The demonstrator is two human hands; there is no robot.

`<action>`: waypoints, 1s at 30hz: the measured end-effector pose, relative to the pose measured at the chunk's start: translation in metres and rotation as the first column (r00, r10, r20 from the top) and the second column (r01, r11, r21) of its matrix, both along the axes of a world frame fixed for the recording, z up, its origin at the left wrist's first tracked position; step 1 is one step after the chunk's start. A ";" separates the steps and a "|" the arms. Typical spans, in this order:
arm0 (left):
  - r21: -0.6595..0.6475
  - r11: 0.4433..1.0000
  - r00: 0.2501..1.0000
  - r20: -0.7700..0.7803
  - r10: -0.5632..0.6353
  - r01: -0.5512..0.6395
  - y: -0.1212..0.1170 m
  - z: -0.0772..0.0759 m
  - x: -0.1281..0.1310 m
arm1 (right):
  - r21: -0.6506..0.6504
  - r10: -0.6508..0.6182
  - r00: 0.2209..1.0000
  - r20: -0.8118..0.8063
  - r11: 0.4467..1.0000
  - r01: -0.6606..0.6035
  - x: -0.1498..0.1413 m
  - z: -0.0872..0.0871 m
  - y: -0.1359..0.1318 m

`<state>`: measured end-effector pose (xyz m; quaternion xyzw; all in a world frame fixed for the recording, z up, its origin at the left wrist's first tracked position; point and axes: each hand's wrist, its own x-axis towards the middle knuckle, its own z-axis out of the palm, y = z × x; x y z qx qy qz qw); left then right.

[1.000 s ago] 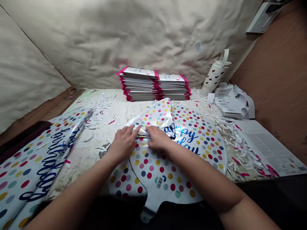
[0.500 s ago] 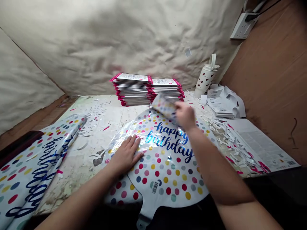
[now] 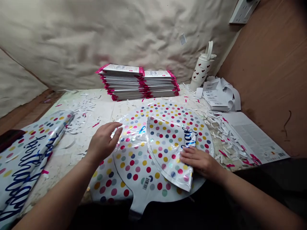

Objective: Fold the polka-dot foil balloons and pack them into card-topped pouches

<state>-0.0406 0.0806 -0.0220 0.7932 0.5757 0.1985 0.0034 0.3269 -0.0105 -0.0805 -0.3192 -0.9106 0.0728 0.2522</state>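
A flat foil balloon with coloured dots and a barcode by its neck lies on the table, over another dotted sheet. On top of it rests a folded foil balloon, creased into a rough wedge, with part of its blue lettering showing. My right hand presses on the folded balloon's right edge, fingers laid flat. Over the left rim of the flat balloon is my left hand, thumb apart from the fingers and nothing in it; whether it touches the foil I cannot tell.
Two stacks of pink-edged packets stand at the back. A white bottle with hearts and a label stack are back right. More folded balloons lie left, under a dark object. Paper scraps and a printed card lie right.
The piece my right hand held blurred near the stacks now lies as a folded balloon on the flat one. My right hand has come down nearer me; my left has shifted left, off its flat press.
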 end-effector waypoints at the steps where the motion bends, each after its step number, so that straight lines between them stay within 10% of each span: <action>1: 0.045 0.998 0.998 0.021 -0.053 0.052 0.001 0.000 0.010 | -0.017 0.001 1.000 0.007 1.000 -0.001 0.004 -0.011 -0.004; 4: 0.082 0.918 0.919 0.037 -0.393 0.389 0.003 -0.009 0.060 | -0.062 0.016 1.000 0.016 0.998 -0.015 0.010 -0.025 -0.007; 7: -0.056 0.674 0.672 -0.051 -0.739 0.737 0.006 -0.027 0.118 | -0.090 0.056 0.998 0.030 0.995 -0.053 0.011 -0.020 -0.005; 10: -0.249 0.546 0.531 -0.128 -0.838 0.800 0.009 -0.046 0.159 | -0.107 0.075 0.996 0.048 0.992 -0.070 0.011 -0.013 -0.008; 20: -0.390 0.737 0.723 -0.216 -0.656 0.553 0.039 -0.051 0.124 | -0.430 -0.049 0.989 -0.138 0.903 -0.015 0.024 -0.004 -0.023; 23: -0.396 0.834 0.814 -0.281 -0.508 0.384 0.049 -0.049 0.097 | -0.626 -0.248 0.956 -0.155 0.773 0.099 0.020 0.008 -0.011; 28: -0.418 0.870 0.866 -0.295 -0.403 0.262 0.058 -0.043 0.073 | -0.896 -0.780 0.625 0.009 0.272 0.352 0.013 0.015 0.025; 30: -0.407 0.883 0.902 -0.248 -0.354 0.235 0.056 -0.038 0.072 | -0.912 -0.829 0.555 0.073 0.169 0.374 0.012 0.011 0.038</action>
